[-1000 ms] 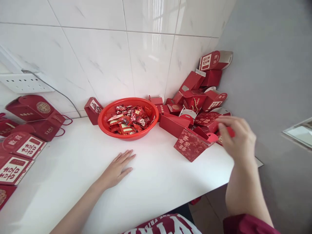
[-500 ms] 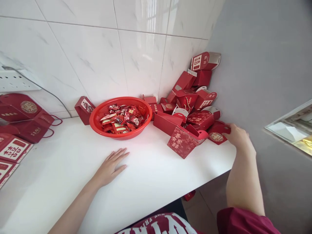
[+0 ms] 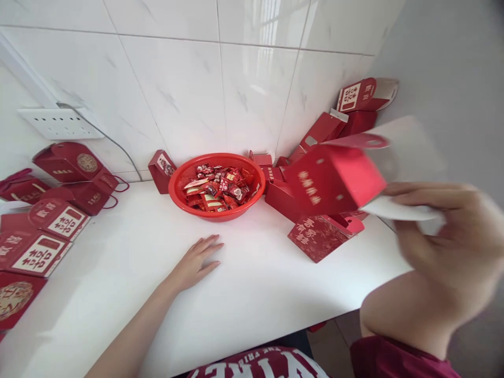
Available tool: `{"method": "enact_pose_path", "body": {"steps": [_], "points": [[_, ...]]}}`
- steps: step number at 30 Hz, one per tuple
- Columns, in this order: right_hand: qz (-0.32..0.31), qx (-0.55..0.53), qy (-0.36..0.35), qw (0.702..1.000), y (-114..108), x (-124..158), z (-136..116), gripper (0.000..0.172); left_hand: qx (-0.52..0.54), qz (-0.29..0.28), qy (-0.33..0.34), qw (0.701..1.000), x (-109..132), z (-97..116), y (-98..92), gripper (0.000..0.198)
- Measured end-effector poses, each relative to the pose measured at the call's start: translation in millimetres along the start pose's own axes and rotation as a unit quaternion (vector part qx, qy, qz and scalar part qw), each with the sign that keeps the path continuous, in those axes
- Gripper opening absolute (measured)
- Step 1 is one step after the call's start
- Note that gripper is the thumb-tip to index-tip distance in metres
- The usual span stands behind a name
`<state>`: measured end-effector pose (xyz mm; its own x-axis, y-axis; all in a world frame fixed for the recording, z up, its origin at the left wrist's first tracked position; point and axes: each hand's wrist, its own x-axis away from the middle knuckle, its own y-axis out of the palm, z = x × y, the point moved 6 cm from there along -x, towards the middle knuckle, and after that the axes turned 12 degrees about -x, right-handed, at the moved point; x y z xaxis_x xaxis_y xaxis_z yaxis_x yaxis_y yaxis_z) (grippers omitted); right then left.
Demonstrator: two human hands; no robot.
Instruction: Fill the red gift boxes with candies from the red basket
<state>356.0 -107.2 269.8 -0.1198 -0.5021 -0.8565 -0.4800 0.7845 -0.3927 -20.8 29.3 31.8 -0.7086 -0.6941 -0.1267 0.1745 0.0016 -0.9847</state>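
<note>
Raised over the right part of the table, my right hand (image 3: 444, 236) is closed on a white flap of a red gift box (image 3: 334, 181) with gold lettering. The box is tilted, its flaps spread, and slightly blurred. My left hand (image 3: 199, 262) rests flat on the white table (image 3: 244, 289), fingers spread and holding nothing. Beyond it stands a red plastic basket (image 3: 216, 215) with many small wrapped sweets (image 3: 220, 189). Below the held box lies another red box (image 3: 321, 239) with pale lettering, partly covered by it.
More red boxes (image 3: 323, 128) are heaped in the right corner, partly hidden by the held box. A single box (image 3: 161, 170) leans by the wall left of the basket. Several boxes (image 3: 65, 223) stand at the left, below a socket strip (image 3: 61, 123) with a grey cable.
My right hand has lifted a red box off the heap's right edge and brought it up, nearer to me. The view has turned left. My left hand stays on the table.
</note>
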Motion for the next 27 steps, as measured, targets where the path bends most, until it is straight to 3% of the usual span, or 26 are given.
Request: {"method": "enact_pose_path", "body": {"steps": [3, 6, 8, 9, 12, 15, 18, 20, 24, 27], "points": [[-0.166, -0.186, -0.152, 0.956, 82, 10, -44, 0.030, -0.026, 0.162, 0.003, 0.986, 13, -3, -31.9, 0.032], [-0.304, -0.215, -0.241, 0.896, 153, 42, -68, 0.025, -0.070, 0.342, -0.005, 0.937, 32, 0, -75.8, 0.029], [-0.355, -0.225, -0.257, 0.870, 183, 66, -76, 0.024, -0.063, 0.383, -0.014, 0.922, 36, 8, -99.1, 0.036], [-0.369, -0.235, -0.254, 0.863, 193, 75, -78, 0.025, -0.044, 0.371, -0.016, 0.927, 33, 13, -107.2, 0.039], [-0.390, -0.262, -0.225, 0.854, 206, 95, -80, 0.024, 0.012, 0.264, 0.022, 0.964, 15, 37, -115.6, 0.047], [-0.403, -0.279, -0.202, 0.848, 210, 104, -79, 0.025, 0.040, 0.170, 0.057, 0.983, 0, 53, -105.9, 0.048], [-0.415, -0.330, -0.176, 0.830, 214, 109, -77, 0.045, 0.079, 0.119, 0.018, 0.990, -4, 45, -85.9, 0.049], [-0.418, -0.372, -0.139, 0.817, 216, 110, -73, 0.048, 0.119, 0.128, -0.023, 0.984, -1, 33, -75.1, 0.052], [-0.449, -0.439, -0.063, 0.775, 219, 111, -63, 0.028, 0.210, 0.211, -0.111, 0.948, 9, 6, -67.0, 0.048], [-0.468, -0.467, -0.046, 0.749, 220, 112, -59, 0.033, 0.262, 0.209, -0.201, 0.920, 14, -12, -57.9, 0.036]]}}
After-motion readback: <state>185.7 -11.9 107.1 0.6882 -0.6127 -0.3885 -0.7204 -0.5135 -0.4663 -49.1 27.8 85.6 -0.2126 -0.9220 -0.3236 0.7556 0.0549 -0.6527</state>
